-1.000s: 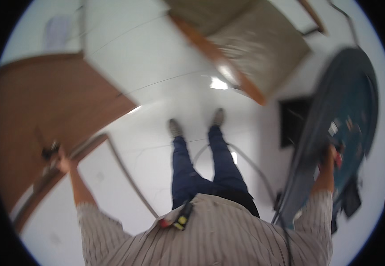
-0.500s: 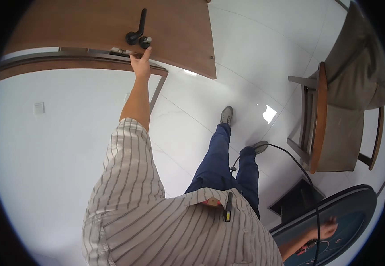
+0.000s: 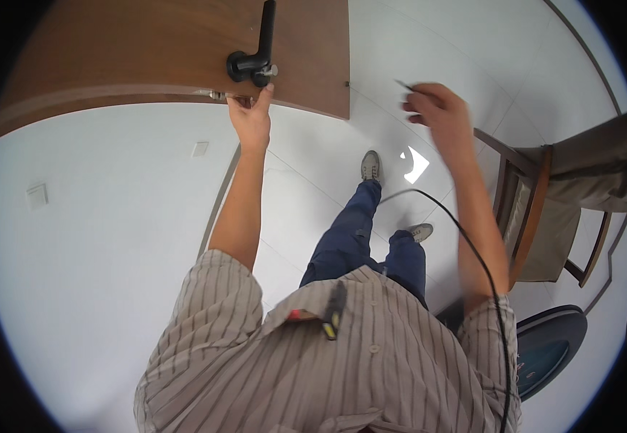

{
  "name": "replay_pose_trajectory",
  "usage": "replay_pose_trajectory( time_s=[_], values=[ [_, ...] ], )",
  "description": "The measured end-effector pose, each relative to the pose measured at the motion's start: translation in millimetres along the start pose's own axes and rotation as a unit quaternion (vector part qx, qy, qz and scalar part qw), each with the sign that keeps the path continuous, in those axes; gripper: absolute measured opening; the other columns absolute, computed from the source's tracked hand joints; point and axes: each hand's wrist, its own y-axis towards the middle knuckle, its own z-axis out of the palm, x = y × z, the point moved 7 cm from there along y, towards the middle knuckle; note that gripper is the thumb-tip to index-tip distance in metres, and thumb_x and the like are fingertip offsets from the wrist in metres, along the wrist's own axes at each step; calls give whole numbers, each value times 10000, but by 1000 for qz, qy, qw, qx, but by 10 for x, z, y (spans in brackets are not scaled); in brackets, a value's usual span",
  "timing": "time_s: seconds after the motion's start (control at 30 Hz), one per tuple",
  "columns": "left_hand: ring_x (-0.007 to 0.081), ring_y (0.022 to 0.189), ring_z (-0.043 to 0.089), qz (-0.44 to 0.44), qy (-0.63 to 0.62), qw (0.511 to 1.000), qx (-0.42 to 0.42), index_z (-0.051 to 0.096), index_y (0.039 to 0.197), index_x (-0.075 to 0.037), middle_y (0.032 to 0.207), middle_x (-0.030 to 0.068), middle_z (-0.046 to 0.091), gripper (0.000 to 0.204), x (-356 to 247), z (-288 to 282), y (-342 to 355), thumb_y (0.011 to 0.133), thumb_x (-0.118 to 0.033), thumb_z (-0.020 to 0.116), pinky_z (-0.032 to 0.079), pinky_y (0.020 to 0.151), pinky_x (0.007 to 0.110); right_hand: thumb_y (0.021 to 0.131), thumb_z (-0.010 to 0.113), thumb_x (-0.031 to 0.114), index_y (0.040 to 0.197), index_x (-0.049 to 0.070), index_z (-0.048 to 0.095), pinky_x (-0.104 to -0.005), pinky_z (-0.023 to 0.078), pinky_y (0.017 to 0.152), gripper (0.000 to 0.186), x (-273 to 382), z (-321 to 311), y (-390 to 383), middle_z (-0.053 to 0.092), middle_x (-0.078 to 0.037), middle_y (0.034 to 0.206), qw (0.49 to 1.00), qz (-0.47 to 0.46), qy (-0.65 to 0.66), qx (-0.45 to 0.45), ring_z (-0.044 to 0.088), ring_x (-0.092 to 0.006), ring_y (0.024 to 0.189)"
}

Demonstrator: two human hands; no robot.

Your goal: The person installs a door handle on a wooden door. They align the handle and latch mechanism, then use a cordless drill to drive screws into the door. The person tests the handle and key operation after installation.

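My left hand (image 3: 252, 119) grips the edge of the brown wooden door (image 3: 147, 50) just below a black lever handle (image 3: 255, 50), its thumb at a small knob with a metal stem (image 3: 270, 72). A metal latch (image 3: 216, 94) shows on the door's edge. My right hand (image 3: 436, 115) is raised to the right of the door, closed on a thin dark tool (image 3: 404, 85), too small to identify. A black cable (image 3: 454, 220) runs across beside my right forearm.
White tiled floor (image 3: 306, 180) lies around my feet. A padded wooden chair (image 3: 566, 245) stands at the right, with a dark oval board (image 3: 551, 346) below it. A white wall (image 3: 89, 252) with two square plates (image 3: 37, 196) is at the left.
My right hand has come up from the dark board toward the door with the thin tool. My left hand has stayed at the door's edge; the view has turned toward the door.
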Motion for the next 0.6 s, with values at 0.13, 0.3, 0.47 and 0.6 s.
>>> replay_pose_trajectory(
  time_s=[0.13, 0.3, 0.47, 0.6],
  values=[
    [157, 1086, 532, -28, -6, 1000, 4, 491, 1228, -19, 1197, 72, 550, 479, 6, -30, 46, 847, -28, 781, 446, 981, 303, 842, 636, 211, 1009, 14, 746, -330, 543, 677, 281, -15, 1096, 600, 737, -117, 858, 996, -41, -81, 11, 691, -186, 758],
    [174, 1186, 544, -12, -28, 999, 22, 469, 1294, -4, 1262, 91, 565, 518, -129, 26, 17, 864, -2, 758, 444, 1024, 319, 819, 646, 238, 954, 29, 768, -303, 477, 611, 277, 16, 1720, 850, 672, -72, 711, 993, -33, -85, 73, 583, -136, 635],
    [168, 1149, 568, -14, -9, 1000, 16, 484, 1278, -13, 1233, 87, 605, 490, -228, 53, 2, 870, 4, 755, 426, 1038, 319, 815, 631, 247, 934, 60, 782, -324, 502, 627, 268, 51, 1914, 957, 694, -93, 725, 986, -20, -105, 131, 624, -175, 636],
    [163, 1147, 568, 0, 0, 999, 32, 488, 1270, -19, 1235, 88, 608, 469, -277, 95, -19, 878, 14, 743, 429, 1043, 319, 805, 631, 228, 935, 55, 783, -332, 526, 662, 265, 35, 1957, 1002, 722, -126, 785, 985, -20, -78, 154, 674, -212, 697]
  ],
)
